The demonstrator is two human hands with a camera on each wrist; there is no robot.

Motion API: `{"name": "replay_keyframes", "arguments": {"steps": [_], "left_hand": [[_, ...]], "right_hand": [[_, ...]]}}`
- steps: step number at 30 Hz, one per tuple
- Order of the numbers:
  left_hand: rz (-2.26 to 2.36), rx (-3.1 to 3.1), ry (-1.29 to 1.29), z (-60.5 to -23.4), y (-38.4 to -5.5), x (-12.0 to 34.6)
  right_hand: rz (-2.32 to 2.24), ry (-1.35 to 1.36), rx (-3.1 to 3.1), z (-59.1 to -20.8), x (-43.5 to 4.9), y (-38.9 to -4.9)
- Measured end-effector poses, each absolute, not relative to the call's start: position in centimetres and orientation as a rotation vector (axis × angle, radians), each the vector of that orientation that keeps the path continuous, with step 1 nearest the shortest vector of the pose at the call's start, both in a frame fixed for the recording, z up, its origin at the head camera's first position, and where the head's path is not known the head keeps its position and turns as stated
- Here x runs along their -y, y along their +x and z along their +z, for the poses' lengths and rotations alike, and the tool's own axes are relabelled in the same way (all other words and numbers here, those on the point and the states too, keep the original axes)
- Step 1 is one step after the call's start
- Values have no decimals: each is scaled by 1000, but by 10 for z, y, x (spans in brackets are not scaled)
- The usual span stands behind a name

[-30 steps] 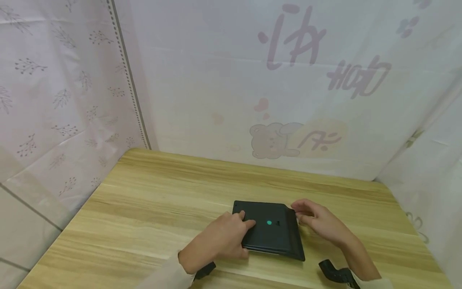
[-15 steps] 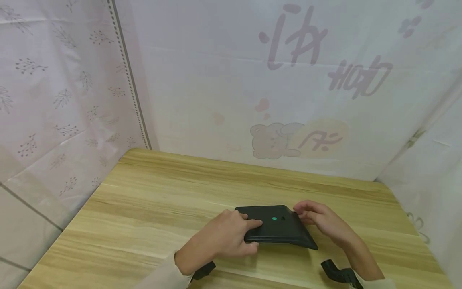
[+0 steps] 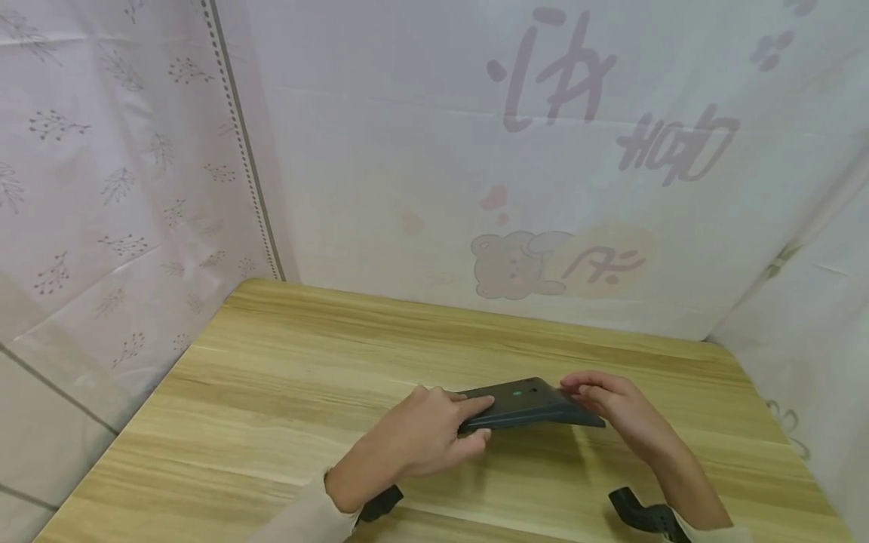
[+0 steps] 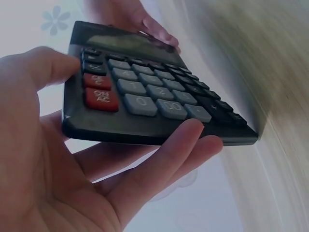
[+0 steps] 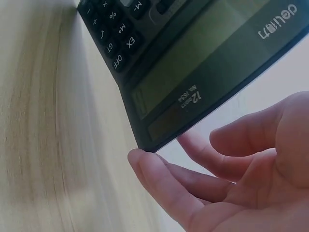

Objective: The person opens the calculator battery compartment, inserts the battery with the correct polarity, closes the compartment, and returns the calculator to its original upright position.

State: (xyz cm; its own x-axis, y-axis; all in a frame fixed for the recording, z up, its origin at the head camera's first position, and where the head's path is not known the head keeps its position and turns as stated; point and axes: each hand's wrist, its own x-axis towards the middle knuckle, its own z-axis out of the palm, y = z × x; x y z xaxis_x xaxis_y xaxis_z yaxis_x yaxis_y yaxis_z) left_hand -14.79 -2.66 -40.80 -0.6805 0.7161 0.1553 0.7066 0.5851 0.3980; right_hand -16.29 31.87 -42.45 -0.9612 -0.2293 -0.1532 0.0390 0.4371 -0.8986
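A black desk calculator (image 3: 519, 403) is raised off the table, its back facing up and tilted in the head view. Its grey and red keys (image 4: 140, 104) show in the left wrist view. My left hand (image 3: 428, 437) grips the key end, thumb on one side edge and fingers across the end and back. By the display end is my right hand (image 3: 624, 407). Seen from the right wrist, that hand's fingertips (image 5: 149, 162) touch a corner next to the display (image 5: 193, 53), while its thumb stays apart from the calculator.
The wood-grain table (image 3: 292, 377) lies beneath both hands. Behind it hangs a pale printed curtain (image 3: 380, 151), with another patterned sheet (image 3: 109, 188) on the left. Black wrist straps (image 3: 638, 513) show near the cuffs.
The calculator has tipped, its near edge rising so its back appears narrower in the head view. My left hand turns with it, still gripping. My right hand has shifted slightly right.
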Motion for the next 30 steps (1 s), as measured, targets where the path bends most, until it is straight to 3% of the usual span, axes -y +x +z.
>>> {"name": "replay_keyframes", "arguments": {"steps": [30], "left_hand": [[1072, -2651, 1192, -410, -156, 30]], "right_hand": [[-1730, -95, -2455, -406, -321, -158]]}}
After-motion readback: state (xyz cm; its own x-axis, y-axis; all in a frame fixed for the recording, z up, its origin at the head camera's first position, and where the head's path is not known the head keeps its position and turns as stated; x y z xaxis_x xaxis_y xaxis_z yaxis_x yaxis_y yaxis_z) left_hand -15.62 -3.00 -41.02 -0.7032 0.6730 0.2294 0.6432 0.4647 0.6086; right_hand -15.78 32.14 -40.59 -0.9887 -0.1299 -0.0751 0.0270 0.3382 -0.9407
